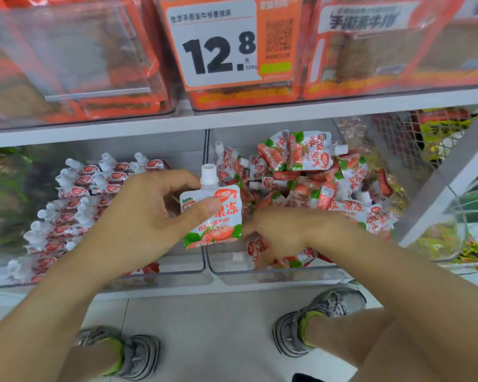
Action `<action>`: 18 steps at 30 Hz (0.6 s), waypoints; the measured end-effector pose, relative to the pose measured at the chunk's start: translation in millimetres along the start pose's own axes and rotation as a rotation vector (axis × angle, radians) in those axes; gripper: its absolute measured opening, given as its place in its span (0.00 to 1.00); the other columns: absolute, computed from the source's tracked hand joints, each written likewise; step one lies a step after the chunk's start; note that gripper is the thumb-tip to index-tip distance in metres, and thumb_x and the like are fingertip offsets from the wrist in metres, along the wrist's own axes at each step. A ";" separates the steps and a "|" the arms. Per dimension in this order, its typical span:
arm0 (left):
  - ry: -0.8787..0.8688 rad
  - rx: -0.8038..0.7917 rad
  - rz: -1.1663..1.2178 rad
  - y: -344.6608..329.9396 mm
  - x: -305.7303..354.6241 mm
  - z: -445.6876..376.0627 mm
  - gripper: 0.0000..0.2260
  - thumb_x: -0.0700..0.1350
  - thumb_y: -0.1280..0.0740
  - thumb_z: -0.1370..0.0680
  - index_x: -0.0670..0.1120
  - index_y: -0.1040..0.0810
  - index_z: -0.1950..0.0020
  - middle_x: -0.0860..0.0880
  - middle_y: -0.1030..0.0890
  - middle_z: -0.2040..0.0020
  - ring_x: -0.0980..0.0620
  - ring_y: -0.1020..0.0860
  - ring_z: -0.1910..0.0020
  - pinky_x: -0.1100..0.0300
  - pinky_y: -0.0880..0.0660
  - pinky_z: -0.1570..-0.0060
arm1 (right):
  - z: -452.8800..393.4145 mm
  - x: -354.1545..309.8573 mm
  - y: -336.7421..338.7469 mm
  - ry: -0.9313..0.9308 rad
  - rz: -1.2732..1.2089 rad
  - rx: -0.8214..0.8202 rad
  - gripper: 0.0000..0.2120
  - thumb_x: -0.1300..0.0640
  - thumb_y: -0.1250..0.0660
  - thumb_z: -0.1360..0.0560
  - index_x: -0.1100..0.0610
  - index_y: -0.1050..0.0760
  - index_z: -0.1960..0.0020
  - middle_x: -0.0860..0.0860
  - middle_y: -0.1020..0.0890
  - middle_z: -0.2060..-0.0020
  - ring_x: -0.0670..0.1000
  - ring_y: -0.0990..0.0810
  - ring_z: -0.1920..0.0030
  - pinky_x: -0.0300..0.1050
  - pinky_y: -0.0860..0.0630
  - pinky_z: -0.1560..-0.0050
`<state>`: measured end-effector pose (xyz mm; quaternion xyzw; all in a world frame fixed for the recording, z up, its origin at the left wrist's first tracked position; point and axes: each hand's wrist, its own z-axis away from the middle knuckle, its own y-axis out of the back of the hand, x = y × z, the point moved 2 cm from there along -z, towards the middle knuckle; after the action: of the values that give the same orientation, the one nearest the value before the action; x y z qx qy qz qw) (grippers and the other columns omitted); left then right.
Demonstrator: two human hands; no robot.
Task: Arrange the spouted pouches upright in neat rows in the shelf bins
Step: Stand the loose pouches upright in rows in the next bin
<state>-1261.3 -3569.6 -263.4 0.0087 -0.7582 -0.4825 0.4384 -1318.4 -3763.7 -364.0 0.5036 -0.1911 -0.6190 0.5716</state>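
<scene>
Mid-frame, left hand point(138, 216) pinches upright spouted pouch point(211, 216) over divider between bins. Right hand point(284, 232), fingers curled into loose pouch pile point(309, 177), right bin point(273, 274); hold unclear. Neat pouch rows point(75, 199), left bin point(100, 282).

A white strawberry-printed spouted pouch point(214, 213) is held upright by the left hand point(146, 216), the thumb pressed on its front. The right hand point(284, 232) is lowered into the right clear plastic bin point(273, 274), among a loose heap of pouches point(315, 172). In the left clear bin point(177, 274), upright rows of pouches point(75, 205) are seen.
</scene>
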 end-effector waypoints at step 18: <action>0.037 0.110 0.056 3.2 1.5 0.3 0.10 0.58 0.32 0.29 0.55 0.18 0.53 0.62 0.16 0.59 0.64 0.18 0.60 0.66 0.23 0.62 | 26.5 -15.1 3.7 0.113 -0.105 0.344 0.12 0.41 0.30 0.28 0.49 0.22 0.57 0.45 0.20 0.64 0.45 0.23 0.64 0.47 0.25 0.63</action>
<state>-1261.1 -3568.3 -260.1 0.0204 -0.7754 -0.4273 0.4645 -1341.2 -3760.1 -343.8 0.6372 -0.2354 -0.5768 0.4538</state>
